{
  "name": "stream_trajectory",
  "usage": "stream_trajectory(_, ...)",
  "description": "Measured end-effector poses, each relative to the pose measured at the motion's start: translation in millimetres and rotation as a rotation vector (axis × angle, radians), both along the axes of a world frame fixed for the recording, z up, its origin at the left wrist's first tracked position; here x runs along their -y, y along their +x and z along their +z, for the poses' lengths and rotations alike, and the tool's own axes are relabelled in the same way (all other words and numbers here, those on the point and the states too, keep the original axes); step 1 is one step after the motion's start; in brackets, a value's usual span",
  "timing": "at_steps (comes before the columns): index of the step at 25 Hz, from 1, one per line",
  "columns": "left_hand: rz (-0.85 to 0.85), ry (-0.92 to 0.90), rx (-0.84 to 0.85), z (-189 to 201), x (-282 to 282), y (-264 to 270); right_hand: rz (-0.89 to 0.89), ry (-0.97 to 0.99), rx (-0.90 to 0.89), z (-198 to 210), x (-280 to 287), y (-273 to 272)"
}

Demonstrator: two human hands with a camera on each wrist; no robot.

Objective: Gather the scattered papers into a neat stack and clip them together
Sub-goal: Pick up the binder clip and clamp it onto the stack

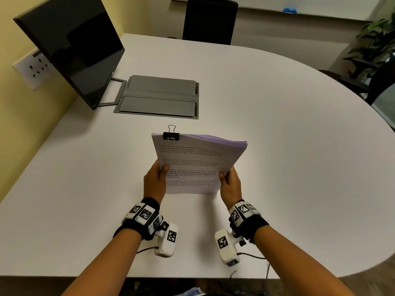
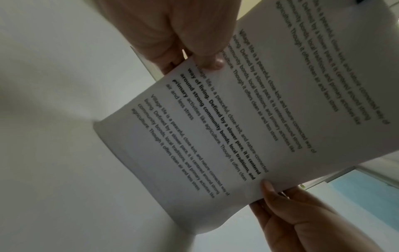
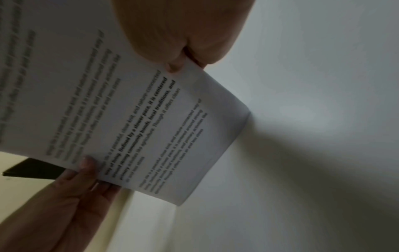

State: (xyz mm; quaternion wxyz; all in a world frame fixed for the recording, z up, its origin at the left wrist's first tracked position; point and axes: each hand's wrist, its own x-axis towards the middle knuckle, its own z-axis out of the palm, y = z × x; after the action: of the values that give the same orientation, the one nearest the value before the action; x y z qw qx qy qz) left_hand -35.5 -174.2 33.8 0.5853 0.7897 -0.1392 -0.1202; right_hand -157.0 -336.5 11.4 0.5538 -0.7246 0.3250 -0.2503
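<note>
Above the desk (image 1: 277, 124), left hand (image 1: 155, 181) and right hand (image 1: 229, 182) pinch the clipped stack (image 1: 192, 163); it should be lowered flat, binder clip (image 1: 171, 135) kept seated.

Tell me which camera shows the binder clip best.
The head view: the black binder clip sits on the top edge of the papers, handles visible. The left wrist view catches at most a dark sliver at its upper corner; the right wrist view shows no clip.
</note>
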Motion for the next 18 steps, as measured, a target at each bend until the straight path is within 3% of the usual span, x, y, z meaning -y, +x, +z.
stream_trajectory(6,-0.077,0.200,-0.006,-14,-6,-4,0.046,-0.108,-0.139,-16,3,-5)
stream_trajectory(11,0.013,0.349,0.089,-16,-17,-3,0.014,-0.243,-0.124,-16,6,-4)
stream_trajectory(14,0.076,0.320,0.107,-5,-29,0,0.055,-0.292,-0.120,-8,7,2)
stream_trajectory(18,0.181,0.278,0.124,12,-48,20,0.098,-0.214,-0.106,3,-3,26)
